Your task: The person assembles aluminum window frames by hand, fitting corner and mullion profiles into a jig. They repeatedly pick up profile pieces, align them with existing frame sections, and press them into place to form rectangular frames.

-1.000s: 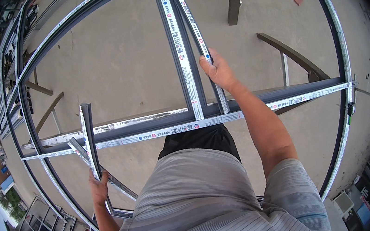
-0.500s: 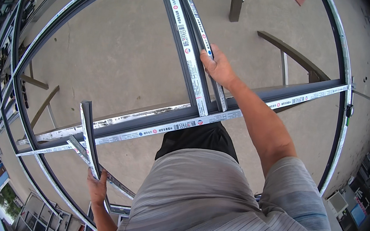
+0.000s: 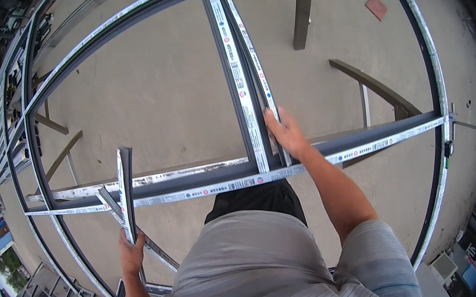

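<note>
Right hand [image 3: 287, 138], right of centre frame: we see fingers curled round a narrow profile strip [image 3: 258, 70], near its lower end. Left hand [image 3: 131, 253], lower left: fingers closed on the lower part of a short profile [image 3: 126, 197]; a second short piece [image 3: 111, 203] crosses it, and we can't tell if those fingers hold that too.

Outward: the narrow strip slants beside a wider mullion bar [image 3: 236, 73], nearly meeting it at top of frame, apart lower down. Its lower end is by the crossbar [image 3: 189, 194]; contact unclear to us. Outer frame [image 3: 439, 181] bows along the right, brown trestle leg [image 3: 302, 16] upper middle, concrete floor [image 3: 137, 93] beneath.

Risks, we'd judge: one-handed hold near one end could let the strip twist or slip, scraping the bar. If it tips left, fingers may get nipped between the two. A careless left-hand swing could knock the short profile's free end against the crossbar.
</note>
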A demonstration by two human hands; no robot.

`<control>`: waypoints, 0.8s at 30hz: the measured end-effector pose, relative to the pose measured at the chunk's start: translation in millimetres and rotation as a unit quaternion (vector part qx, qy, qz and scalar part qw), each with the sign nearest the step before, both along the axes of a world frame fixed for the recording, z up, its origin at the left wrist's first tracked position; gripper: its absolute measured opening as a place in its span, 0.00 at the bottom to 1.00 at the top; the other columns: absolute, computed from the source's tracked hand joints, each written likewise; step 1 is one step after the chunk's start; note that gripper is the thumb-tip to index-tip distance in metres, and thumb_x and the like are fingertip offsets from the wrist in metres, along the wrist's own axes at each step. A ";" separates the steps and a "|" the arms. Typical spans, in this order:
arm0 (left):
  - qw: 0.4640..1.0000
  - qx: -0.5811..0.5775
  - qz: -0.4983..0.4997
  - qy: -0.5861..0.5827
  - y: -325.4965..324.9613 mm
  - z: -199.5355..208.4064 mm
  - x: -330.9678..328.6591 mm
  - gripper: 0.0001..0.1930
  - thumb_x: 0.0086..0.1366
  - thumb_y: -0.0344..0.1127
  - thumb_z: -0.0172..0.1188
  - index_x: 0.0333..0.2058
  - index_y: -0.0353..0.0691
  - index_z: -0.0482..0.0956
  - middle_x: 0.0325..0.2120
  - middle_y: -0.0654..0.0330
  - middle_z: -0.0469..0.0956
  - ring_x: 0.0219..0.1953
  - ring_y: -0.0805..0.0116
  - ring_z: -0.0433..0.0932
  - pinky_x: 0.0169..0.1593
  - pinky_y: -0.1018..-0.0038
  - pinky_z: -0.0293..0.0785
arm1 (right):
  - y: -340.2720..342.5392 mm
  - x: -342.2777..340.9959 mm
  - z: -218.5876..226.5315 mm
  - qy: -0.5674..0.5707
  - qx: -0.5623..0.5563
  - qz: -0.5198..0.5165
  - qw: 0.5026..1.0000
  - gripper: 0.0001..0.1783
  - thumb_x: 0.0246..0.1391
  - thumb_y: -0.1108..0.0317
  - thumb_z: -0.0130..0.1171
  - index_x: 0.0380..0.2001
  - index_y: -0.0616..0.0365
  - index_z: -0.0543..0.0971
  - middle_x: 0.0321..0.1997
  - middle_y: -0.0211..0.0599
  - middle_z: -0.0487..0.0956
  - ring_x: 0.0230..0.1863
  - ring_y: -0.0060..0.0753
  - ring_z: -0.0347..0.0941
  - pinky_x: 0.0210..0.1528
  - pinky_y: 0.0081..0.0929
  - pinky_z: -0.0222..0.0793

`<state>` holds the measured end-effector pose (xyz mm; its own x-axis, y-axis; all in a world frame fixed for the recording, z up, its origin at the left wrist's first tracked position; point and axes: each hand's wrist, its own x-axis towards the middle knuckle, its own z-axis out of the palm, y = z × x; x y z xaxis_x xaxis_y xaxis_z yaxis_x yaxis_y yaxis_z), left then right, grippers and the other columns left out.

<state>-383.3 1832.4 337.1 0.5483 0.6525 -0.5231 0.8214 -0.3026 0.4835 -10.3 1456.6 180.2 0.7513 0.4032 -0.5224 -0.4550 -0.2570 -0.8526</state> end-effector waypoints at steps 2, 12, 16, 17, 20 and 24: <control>1.000 -0.001 0.006 0.000 4.2 -5.9 -6.7 0.08 0.72 0.31 0.66 0.43 0.35 0.76 0.28 0.60 0.82 0.31 0.69 0.80 0.41 0.69 0.78 | -7.1 -8.3 -0.4 0.005 -0.016 0.008 1.000 0.31 0.77 0.38 0.51 0.46 0.61 0.77 0.29 0.25 0.72 0.31 0.21 0.70 0.35 0.26 0.70; 0.999 -0.019 0.032 -0.034 -7.3 -16.8 -21.7 0.09 0.70 0.29 0.67 0.42 0.35 0.75 0.27 0.59 0.82 0.30 0.69 0.82 0.37 0.69 0.78 | -6.2 -3.6 15.0 -0.143 -0.281 0.060 0.947 0.31 0.77 0.45 0.50 0.46 0.70 0.73 0.34 0.70 0.84 0.42 0.79 0.81 0.49 0.62 0.77; 0.998 -0.028 0.035 -0.036 -10.0 -12.4 -11.9 0.09 0.70 0.28 0.67 0.42 0.36 0.75 0.27 0.59 0.82 0.29 0.70 0.81 0.36 0.70 0.78 | -19.5 6.3 15.3 -0.151 -0.278 0.066 0.947 0.30 0.77 0.45 0.51 0.45 0.70 0.73 0.34 0.69 0.84 0.41 0.79 0.81 0.48 0.62 0.77; 0.998 -0.034 0.037 -0.041 -7.9 -15.5 -14.9 0.09 0.70 0.28 0.67 0.42 0.36 0.75 0.28 0.59 0.82 0.29 0.70 0.81 0.36 0.70 0.78 | -20.0 6.5 18.2 -0.150 -0.271 0.067 0.949 0.30 0.77 0.45 0.51 0.45 0.70 0.74 0.34 0.70 0.84 0.41 0.79 0.81 0.48 0.62 0.77; 0.997 -0.045 0.043 -0.054 -3.9 -26.1 -22.0 0.08 0.70 0.27 0.66 0.42 0.36 0.75 0.28 0.60 0.81 0.30 0.71 0.80 0.37 0.71 0.78 | -9.2 0.9 16.9 -0.162 -0.284 0.074 0.942 0.31 0.77 0.45 0.50 0.44 0.71 0.74 0.33 0.72 0.83 0.41 0.79 0.82 0.47 0.62 0.78; 0.996 -0.049 0.037 -0.059 -8.4 -22.2 -10.8 0.08 0.70 0.27 0.66 0.42 0.37 0.75 0.29 0.62 0.80 0.31 0.72 0.79 0.38 0.72 0.77 | 2.4 -9.9 0.6 -0.180 -0.257 0.058 0.948 0.33 0.78 0.43 0.49 0.43 0.72 0.74 0.33 0.76 0.83 0.40 0.80 0.82 0.46 0.63 0.78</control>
<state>-394.0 1823.9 314.9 0.5616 0.6424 -0.5216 0.7755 -0.1888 0.6024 -20.2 1459.0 180.8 0.8845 0.2549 -0.3907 -0.1025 -0.7108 -0.6958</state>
